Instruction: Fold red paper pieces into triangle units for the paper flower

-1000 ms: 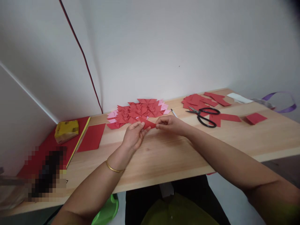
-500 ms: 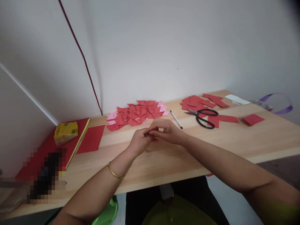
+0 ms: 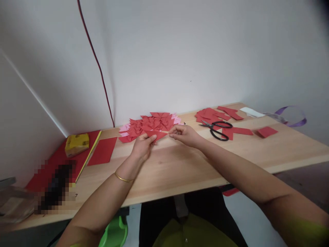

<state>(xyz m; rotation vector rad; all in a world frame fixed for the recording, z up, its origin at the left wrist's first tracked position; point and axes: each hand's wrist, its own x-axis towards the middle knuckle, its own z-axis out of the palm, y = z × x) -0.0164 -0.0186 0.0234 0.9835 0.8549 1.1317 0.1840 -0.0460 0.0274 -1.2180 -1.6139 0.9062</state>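
A folded piece of red paper (image 3: 158, 134), pointed at its right end, is held up above the table's middle. My left hand (image 3: 142, 145) grips its left part, thumb on top and fingers below. The fingers of my right hand (image 3: 183, 134) pinch the pointed right tip. Just behind my hands lies a heap of folded red and pink paper pieces (image 3: 151, 123). Black-handled scissors (image 3: 217, 128) rest to the right of my right hand, next to cut red paper pieces (image 3: 209, 115).
On the left, red sheets (image 3: 104, 151) lie near a yellow packet (image 3: 77, 143) and a yellow strip (image 3: 88, 156). A folded red square (image 3: 266, 131) and a white strip (image 3: 251, 112) are at right. A cable (image 3: 99, 65) hangs along the wall.
My hands, close together before, have moved apart, and the folded red paper now shows stretched between them. The view has shifted slightly; my right hand now covers most of the pen.
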